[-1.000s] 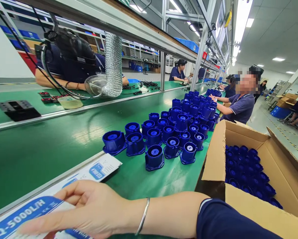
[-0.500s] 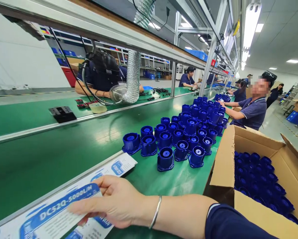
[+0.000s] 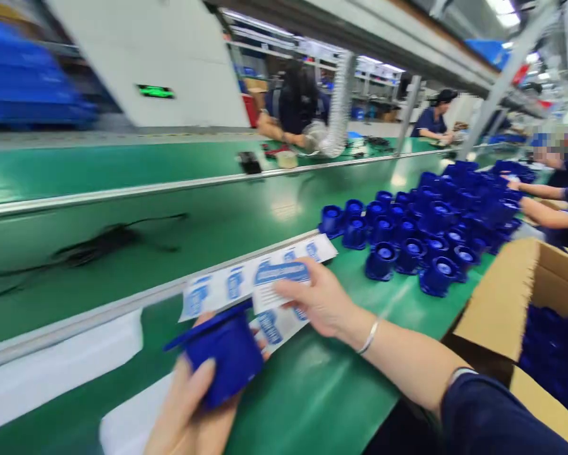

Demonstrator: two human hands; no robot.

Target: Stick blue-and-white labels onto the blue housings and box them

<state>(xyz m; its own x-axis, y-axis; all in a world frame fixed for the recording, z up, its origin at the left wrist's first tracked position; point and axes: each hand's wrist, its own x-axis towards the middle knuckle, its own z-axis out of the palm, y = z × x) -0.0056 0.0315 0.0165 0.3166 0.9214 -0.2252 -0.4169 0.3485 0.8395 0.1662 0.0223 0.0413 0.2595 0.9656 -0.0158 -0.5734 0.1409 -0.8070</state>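
My left hand (image 3: pixel 193 398) is wrapped round a blue plastic housing (image 3: pixel 227 357), which is tilted on its side with its flange toward the upper left. My right hand (image 3: pixel 324 297) pinches a white and blue label (image 3: pixel 278 278) between thumb and fingers, just right of the housing and apart from it. Beneath the label lies a sheet of printed labels (image 3: pixel 234 281) on the green bench (image 3: pixel 312 379). Several blue housings (image 3: pixel 354 232) stand grouped beyond my right hand. Motion blurs the print.
An open cardboard box (image 3: pixel 501 303) holding more blue housings is at the right. White backing sheets (image 3: pixel 66 363) lie at the left, and black cables (image 3: pixel 103 243) lie beyond the metal rail. A co-worker's arms (image 3: pixel 549 212) reach in at the right, and other people sit across the bench.
The view has swung left. My left hand and the blue housing in it have come into view. My right hand still pinches the label, now beside the housing.
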